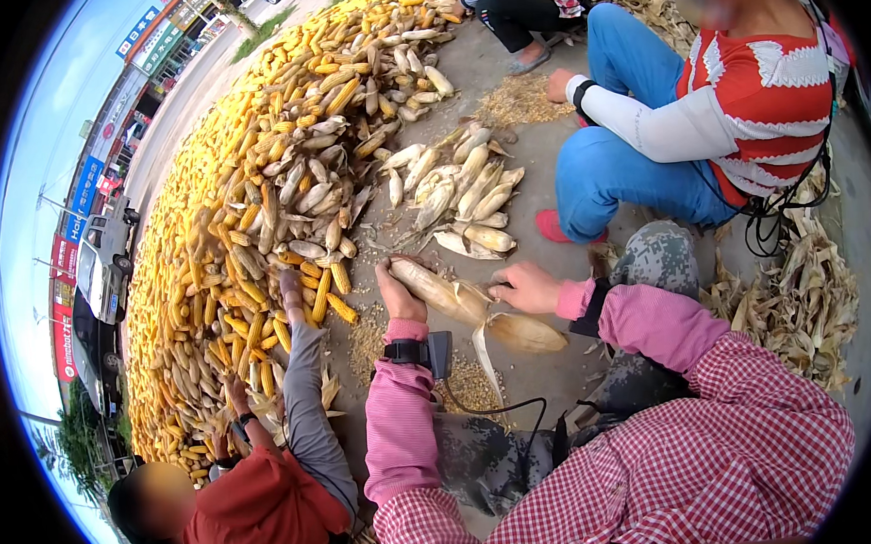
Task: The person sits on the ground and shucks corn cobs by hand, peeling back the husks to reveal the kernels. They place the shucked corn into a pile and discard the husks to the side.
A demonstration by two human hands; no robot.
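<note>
My left hand (401, 294) grips one end of a corn cob in its pale, dry husk (436, 290). Close to the husk's other end, my right hand (527, 288) has bent fingers; whether they pinch a husk leaf cannot be told. A peeled-back husk leaf (527, 332) spreads below that hand, and a narrow strip (487, 357) hangs down from it. Just beyond my hands lies a small heap of cobs still in their husks (468, 187). Loose kernels (473, 383) are scattered on the concrete under my left forearm.
A large pile of yellow corn cobs (207, 209) runs along the left. A co-worker in red (263, 505) sits at lower left, one in a striped top (756, 112) at upper right, another (526, 5) beyond. Stripped husks (787, 300) lie at right; a black cable (492, 409) crosses my lap.
</note>
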